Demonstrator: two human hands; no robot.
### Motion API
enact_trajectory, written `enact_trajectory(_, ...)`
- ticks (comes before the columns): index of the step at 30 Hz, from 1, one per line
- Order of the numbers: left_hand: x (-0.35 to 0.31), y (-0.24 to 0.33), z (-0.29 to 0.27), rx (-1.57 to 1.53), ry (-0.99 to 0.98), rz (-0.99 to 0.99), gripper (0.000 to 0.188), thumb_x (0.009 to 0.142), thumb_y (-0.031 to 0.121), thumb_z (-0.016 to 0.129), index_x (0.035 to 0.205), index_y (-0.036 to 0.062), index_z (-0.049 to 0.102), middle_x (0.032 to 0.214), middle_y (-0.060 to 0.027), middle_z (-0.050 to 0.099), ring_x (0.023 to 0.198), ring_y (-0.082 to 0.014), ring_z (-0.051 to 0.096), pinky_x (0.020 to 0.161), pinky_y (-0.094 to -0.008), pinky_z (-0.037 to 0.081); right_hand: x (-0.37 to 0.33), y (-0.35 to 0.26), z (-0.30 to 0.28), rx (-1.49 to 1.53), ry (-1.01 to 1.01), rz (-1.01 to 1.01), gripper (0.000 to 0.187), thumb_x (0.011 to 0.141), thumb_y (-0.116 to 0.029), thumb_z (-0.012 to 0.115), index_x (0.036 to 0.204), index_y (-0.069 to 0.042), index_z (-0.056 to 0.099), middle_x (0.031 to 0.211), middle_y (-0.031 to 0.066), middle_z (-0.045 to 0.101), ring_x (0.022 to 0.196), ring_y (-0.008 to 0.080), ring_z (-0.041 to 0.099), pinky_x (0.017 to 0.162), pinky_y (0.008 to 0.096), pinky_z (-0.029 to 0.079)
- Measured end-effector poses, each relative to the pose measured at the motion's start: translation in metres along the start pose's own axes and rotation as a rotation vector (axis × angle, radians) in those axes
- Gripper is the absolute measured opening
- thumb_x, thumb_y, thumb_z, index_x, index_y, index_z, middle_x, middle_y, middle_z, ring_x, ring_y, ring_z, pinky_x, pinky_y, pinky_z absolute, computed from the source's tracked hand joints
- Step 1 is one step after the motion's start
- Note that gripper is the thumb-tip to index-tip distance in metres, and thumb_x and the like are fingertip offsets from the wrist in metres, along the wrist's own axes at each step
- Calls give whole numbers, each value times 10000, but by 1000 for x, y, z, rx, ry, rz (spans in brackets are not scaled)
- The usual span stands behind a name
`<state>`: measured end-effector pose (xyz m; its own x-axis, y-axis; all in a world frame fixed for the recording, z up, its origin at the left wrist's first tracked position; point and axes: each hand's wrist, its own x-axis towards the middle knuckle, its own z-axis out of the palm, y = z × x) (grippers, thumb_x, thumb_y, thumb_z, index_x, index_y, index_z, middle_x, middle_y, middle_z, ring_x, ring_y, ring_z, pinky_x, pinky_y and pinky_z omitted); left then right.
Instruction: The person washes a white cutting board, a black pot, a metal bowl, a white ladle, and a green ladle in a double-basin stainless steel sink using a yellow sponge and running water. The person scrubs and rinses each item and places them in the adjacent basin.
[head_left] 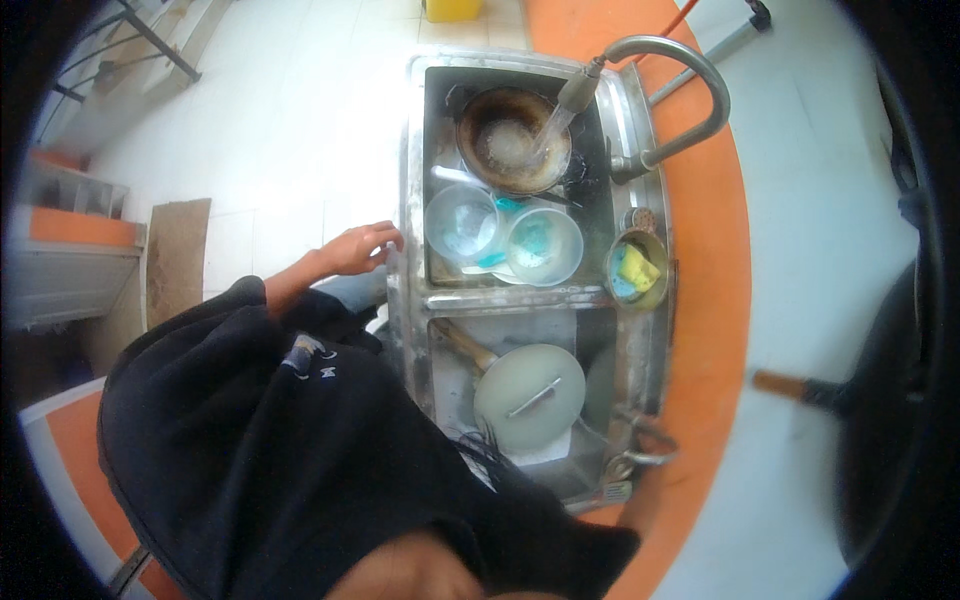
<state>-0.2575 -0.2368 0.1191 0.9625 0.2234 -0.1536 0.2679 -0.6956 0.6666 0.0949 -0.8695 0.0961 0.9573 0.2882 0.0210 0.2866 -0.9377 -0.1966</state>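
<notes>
My left hand is at the left rim of a steel double sink, fingers loosely bent and apart, with nothing visible in it. Low on the right, my right hand is blurred beside a curved metal fitting at the near end of the sink; its fingers do not show clearly. Water runs from a tall curved tap into a browned metal pan in the far basin. Two translucent plastic tubs stand close to that pan.
The near basin holds a pale round pan-like piece and a wooden handle. A bowl with yellow and blue sponges stands on the sink's right ledge. Beyond is an orange counter edge and a dark pan with a wooden handle.
</notes>
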Motion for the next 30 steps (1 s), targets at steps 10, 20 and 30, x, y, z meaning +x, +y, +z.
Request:
enact_trajectory(10,179,-110,-38,-106,483,-64,316,776,56,545,1087,20,503,1041,-197,531,1020,-352,522,891,-405,428,-131,-175,42,207,1102,514,115,900,-56,473,930,37,533,869,167,575,800,277,568,714,350,458)
enact_trajectory(20,301,-172,-59,-381,337,-411,309,885,201,461,1059,-53,485,920,-270,606,904,-412,588,797,-470,459,125,-551,205,685,-112,-281,368,854,-171,537,1195,-33,525,1307,157,447,1251,330,363,1034,392,280)
enact_trajectory(30,295,-171,-93,-659,42,-425,306,953,199,401,807,-36,530,639,-110,606,614,-158,622,530,-312,549,219,-723,342,795,11,-112,627,936,-398,339,1413,-31,161,1469,228,73,1351,416,47,1053,574,29)
